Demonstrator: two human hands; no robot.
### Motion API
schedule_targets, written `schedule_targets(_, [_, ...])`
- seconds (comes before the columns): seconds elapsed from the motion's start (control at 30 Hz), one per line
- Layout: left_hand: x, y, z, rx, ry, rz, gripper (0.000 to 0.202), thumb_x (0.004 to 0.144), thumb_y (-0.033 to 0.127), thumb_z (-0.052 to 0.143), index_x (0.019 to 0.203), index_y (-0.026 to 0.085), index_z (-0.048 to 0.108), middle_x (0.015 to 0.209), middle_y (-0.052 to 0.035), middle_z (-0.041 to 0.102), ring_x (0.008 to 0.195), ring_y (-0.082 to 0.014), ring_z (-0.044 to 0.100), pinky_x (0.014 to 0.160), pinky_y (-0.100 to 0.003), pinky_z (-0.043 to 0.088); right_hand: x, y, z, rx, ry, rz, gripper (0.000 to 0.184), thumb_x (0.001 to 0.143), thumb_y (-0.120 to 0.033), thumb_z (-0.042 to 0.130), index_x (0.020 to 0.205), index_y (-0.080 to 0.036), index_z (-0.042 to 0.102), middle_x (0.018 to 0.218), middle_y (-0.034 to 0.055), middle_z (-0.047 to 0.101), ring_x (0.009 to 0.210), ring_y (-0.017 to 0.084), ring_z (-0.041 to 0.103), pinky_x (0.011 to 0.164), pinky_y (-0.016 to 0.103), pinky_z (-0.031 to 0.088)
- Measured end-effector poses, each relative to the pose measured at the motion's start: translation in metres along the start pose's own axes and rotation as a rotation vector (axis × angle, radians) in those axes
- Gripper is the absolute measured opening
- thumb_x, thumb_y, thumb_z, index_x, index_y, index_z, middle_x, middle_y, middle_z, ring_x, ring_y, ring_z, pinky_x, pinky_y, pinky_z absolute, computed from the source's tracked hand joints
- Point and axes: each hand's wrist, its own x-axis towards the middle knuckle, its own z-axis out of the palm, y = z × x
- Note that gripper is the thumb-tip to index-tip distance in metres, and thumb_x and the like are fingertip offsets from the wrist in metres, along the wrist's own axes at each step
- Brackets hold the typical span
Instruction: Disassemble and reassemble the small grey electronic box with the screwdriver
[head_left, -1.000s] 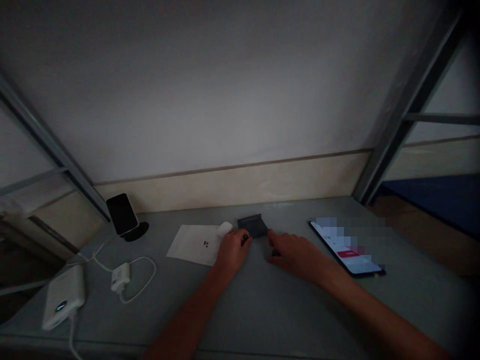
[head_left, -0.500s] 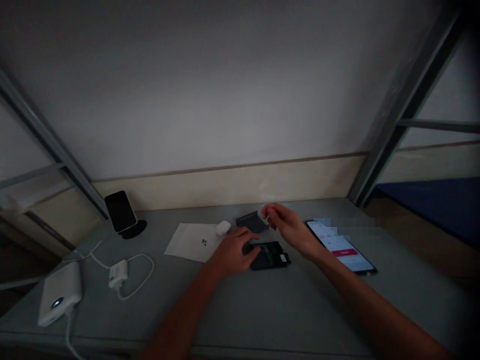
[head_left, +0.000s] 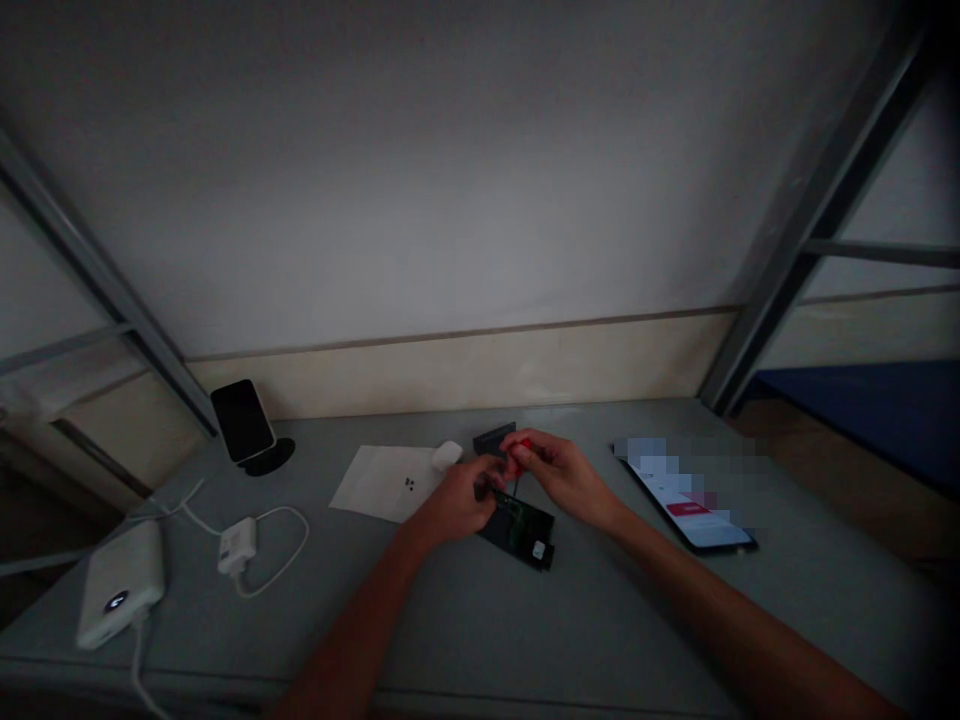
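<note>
A small dark device with a green circuit board [head_left: 523, 528] lies open on the grey table [head_left: 585, 630]. My left hand [head_left: 456, 503] rests on its left end, fingers curled and pressing it down. My right hand [head_left: 564, 478] is pinched round a thin red-handled tool [head_left: 521, 455], its tip pointing down at the board. A dark cover piece [head_left: 495, 440] lies just behind my hands. Beside it sits a small white object [head_left: 448, 455] at the edge of a white sheet [head_left: 382, 482] carrying tiny dark parts [head_left: 410, 484].
A lit phone [head_left: 686, 492] lies flat at the right. At the left a dark phone [head_left: 242, 421] leans on a round stand, and a white power bank [head_left: 120, 584] with cable and adapter [head_left: 238, 543] sits near the front edge. A metal frame post [head_left: 795, 240] rises at right.
My right hand came back from the far side holding the red tool and lowered it over the board. The device has turned and slid a little toward me. My left hand stayed on it.
</note>
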Motion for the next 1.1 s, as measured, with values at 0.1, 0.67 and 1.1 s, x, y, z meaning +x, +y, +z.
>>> schedule_targets(0.1, [0.001, -0.001, 0.002, -0.074, 0.000, -0.007, 0.036, 0.074, 0.000, 0.051, 0.105, 0.016, 0.059, 0.095, -0.0060, 0.069, 0.088, -0.0165, 0.066, 0.080, -0.026, 0.050, 0.000, 0.004, 0.003, 0.031, 0.007, 0.007, 0.032, 0.096, -0.050, 0.054, 0.096, -0.019, 0.062, 0.075, 0.0013, 0.066, 0.072, 0.016, 0.062, 0.073, 0.031, 0.050])
schedule_targets(0.67, [0.000, -0.004, 0.004, -0.141, -0.033, -0.031, 0.030, 0.072, 0.004, 0.055, 0.101, 0.013, 0.061, 0.086, -0.0027, 0.064, 0.076, -0.0135, 0.061, 0.070, -0.023, 0.046, -0.002, 0.014, 0.006, -0.062, -0.035, -0.043, 0.023, 0.097, -0.039, 0.055, 0.101, -0.019, 0.066, 0.084, 0.0036, 0.069, 0.079, 0.017, 0.066, 0.078, 0.031, 0.052])
schedule_targets(1.1, [0.001, -0.010, 0.006, -0.056, -0.031, -0.007, 0.025, 0.069, 0.002, 0.054, 0.087, 0.012, 0.067, 0.085, -0.0055, 0.070, 0.077, -0.0153, 0.063, 0.073, -0.025, 0.048, -0.003, 0.014, 0.004, -0.242, 0.031, -0.062, 0.020, 0.094, -0.034, 0.058, 0.100, -0.021, 0.072, 0.089, 0.0044, 0.073, 0.078, 0.017, 0.068, 0.074, 0.029, 0.054])
